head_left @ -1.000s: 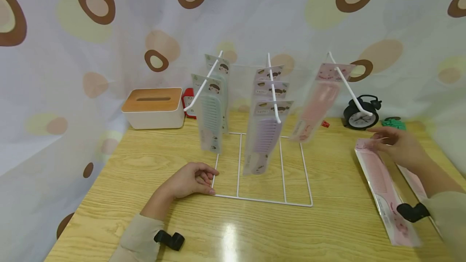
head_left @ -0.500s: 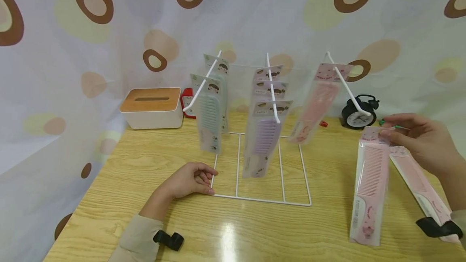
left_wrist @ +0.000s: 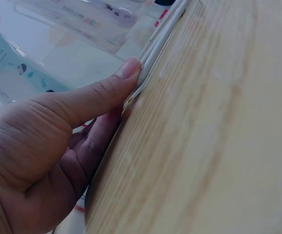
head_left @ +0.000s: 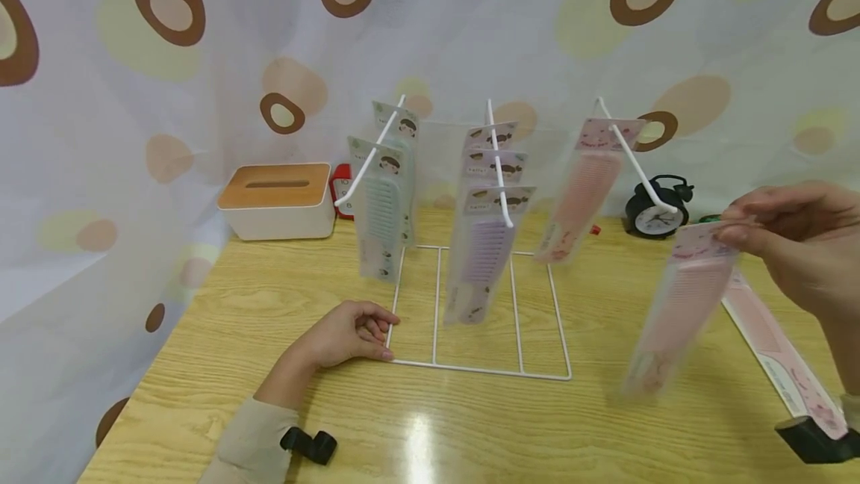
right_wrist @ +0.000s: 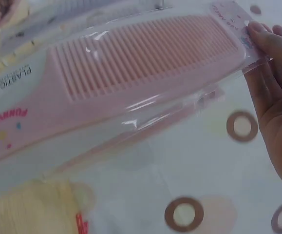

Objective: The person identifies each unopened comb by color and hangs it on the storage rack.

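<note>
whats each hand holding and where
Right hand pinches the pink packaged comb by its top card edge. Left hand grips the wire rack base corner.

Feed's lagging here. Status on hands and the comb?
Left hand holds the rack base. Right hand pinches the packaged pink comb by its top, off the table. Right hook carries one pink comb, front end free.

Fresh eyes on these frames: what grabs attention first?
The right hand at the right edge pinches a packaged pink comb by its top, dangling above the table. Mid-table stands a white wire rack hung with packaged combs. The left hand grips the rack's front left corner.
</note>
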`<state>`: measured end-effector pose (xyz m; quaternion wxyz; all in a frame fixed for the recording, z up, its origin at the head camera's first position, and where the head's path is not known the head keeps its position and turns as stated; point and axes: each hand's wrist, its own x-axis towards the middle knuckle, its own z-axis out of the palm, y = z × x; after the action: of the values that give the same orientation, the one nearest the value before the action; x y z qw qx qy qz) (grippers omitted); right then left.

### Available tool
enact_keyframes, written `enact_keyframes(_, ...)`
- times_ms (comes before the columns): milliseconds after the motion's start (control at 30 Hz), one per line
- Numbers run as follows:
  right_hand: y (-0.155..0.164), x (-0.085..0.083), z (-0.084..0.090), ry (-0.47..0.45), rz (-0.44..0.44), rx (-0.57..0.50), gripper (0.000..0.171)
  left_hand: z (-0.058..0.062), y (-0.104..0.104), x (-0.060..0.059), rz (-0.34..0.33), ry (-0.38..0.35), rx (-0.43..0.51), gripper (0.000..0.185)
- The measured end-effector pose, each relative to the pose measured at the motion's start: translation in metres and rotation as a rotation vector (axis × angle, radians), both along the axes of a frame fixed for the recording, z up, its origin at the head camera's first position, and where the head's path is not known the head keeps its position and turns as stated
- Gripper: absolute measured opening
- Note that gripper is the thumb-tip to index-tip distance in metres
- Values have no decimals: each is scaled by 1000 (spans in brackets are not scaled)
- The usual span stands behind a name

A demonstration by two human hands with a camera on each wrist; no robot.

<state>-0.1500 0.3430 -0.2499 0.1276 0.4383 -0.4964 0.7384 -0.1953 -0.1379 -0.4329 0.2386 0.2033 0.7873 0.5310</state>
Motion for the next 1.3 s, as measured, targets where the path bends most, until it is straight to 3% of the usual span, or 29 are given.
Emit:
enact_keyframes(100, -23, 6, 14, 32, 71, -43, 20, 2, 0, 1, 3, 2, -6, 52)
enact_keyframes(200, -37, 8, 22, 46, 68, -42, 18, 3, 0, 1, 5, 0, -6, 52)
enact_keyframes(467, -41, 5, 20, -66, -192, 15, 19, 1, 1, 2, -4, 16, -14, 51)
enact_keyframes(667, -38, -5, 15, -133, -171, 20, 22, 0, 1, 1, 1, 14, -11, 51)
enact_keyframes(833, -40, -15, 12, -226, -301, 67, 26, 0, 0, 0, 2, 9, -9, 52)
enact_keyframes(1067, -43, -34, 10, -306, -315, 30, 24, -1, 0, 0, -1, 9, -8, 51)
enact_keyframes(1300, -41, -48, 12, -367, -396, 55, 22, -1, 0, 0, 2, 15, -11, 51)
